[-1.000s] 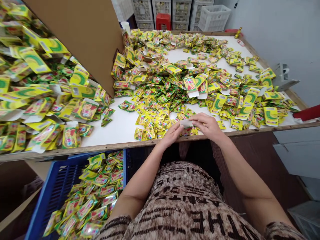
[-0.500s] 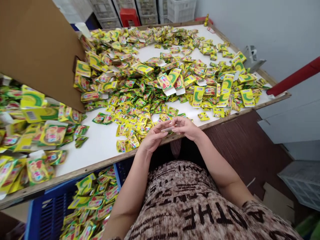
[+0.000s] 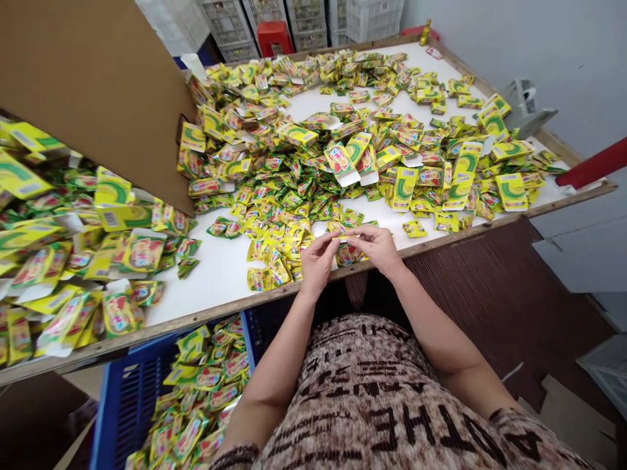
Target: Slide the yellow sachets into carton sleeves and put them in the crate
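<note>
At the table's near edge, a small printed carton (image 3: 345,254) in yellow, green and red is held between my two hands. My left hand (image 3: 317,262) pinches its upper left edge with thumb and fingertips. On the other side, my right hand (image 3: 379,249) has thumb and fingers closed on the top right edge. Part of the carton is hidden behind the fingers. Just left of my left hand lie small yellow sachets (image 3: 269,261), and beyond them a heap of green sachets (image 3: 294,189). Similar open cartons (image 3: 343,163) with white flaps rest on the heap.
A brown cardboard sheet (image 3: 98,85) stands on the white table (image 3: 206,287) at left, with more cartons beside it. Below, a blue crate (image 3: 122,398) holds packets. A grey tape dispenser (image 3: 529,108) and a red pole (image 3: 595,163) are at right. A red stool (image 3: 274,39) stands behind.
The view has swung slightly left, so the table appears further right. The white flap seen between my hands has given way to a yellow edge, and the carton's printed face now shows.
</note>
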### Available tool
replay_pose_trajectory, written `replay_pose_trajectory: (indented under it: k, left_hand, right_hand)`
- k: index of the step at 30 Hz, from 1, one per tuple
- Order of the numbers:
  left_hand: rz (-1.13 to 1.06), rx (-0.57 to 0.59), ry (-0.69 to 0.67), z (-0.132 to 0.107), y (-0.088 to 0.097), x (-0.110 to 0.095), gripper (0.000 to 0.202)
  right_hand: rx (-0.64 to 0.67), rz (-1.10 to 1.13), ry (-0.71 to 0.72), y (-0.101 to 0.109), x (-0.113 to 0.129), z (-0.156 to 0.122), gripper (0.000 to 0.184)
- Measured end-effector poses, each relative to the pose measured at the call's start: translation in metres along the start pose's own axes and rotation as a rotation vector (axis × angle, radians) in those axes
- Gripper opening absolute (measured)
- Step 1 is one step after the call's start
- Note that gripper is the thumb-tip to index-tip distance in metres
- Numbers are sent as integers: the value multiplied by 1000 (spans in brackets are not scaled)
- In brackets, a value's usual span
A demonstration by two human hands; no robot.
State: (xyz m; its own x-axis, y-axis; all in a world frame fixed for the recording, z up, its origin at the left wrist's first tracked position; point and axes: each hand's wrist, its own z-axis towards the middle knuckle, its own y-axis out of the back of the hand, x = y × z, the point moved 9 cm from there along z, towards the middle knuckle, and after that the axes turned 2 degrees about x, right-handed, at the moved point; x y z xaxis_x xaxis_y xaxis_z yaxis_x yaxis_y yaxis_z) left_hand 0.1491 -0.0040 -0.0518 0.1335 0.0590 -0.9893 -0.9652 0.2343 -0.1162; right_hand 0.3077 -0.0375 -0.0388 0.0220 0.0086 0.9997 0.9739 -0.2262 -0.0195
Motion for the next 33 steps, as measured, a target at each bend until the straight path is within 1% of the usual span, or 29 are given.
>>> replay_pose_trajectory:
  k: [2,4,6,9,11,13,15,17,19,20,21,22,24,25,26,27,28,29,30,31,32,33]
  left_hand:
    - [56,34,-51,2,-2,-7,28]
    - [145,61,-147,2,-2,-17,21]
    - [223,86,-253,0,-1,-27,15]
    - [279,163,-349,-4,-3,-32,20]
    - [300,205,-374,-7,-6,-32,23]
    - [328,224,-379,-9,-8,-29,19]
    - [377,252,-378,-13,-11,-26,17]
    - [432,288,-390,-17,-13,-23,18]
    - [484,318,-416,-21,-16,-21,20]
    - [507,326,-429,-23,-17,-20,21]
    - [532,333,-439,-24,-19,-19,24]
    - [560,339,-441,-24,-22,-18,27]
    - [601,360,-426,-23,-30,-17,33]
    - [600,363,-410,-22,-33,-17,35]
    - [574,345,-388,-20,-32,-19,36]
    - [512,291,-357,-19,-25,-24,36]
    - [419,210,-313,-17,-11,-28,37]
    - [308,122,-249,-18,9,-31,39]
    - [204,58,-156,-21,33,-30,41]
    - [130,49,-31,-27,57,-25,43]
    - [87,89,110,-38,80,-17,43]
    - [99,189,274,-55,100,-8,40]
  right_hand:
    - [-2,-14,22,2,-2,1,28]
    - [30,-34,67,2,-1,0,27]
    - [65,-100,154,3,5,-1,23]
    - [54,-264,288,5,15,-8,17]
    - [7,-363,335,5,17,-14,14]
    - [-50,-435,371,4,16,-23,14]
    - [-79,-476,400,0,14,-33,16]
    - [-71,-486,417,-2,13,-41,18]
    - [-24,-483,420,3,13,-43,19]
    - [-20,-484,409,11,13,-42,20]
    - [-53,-491,385,25,13,-39,22]
    - [-123,-511,342,44,13,-35,24]
    - [-312,-590,208,87,9,-24,24]
    - [-353,-650,131,102,4,-17,22]
    - [-338,-715,64,110,-2,-9,22]
    - [-288,-790,14,113,-8,-1,24]
    - [-225,-866,-16,111,-13,5,28]
    - [-174,-940,-32,107,-18,11,33]
    - [-143,-1010,-38,104,-21,15,38]
    - [-129,-1068,-45,102,-22,18,41]
    - [-122,-1109,-61,102,-24,20,42]
    - [-116,-1127,-86,104,-25,22,43]
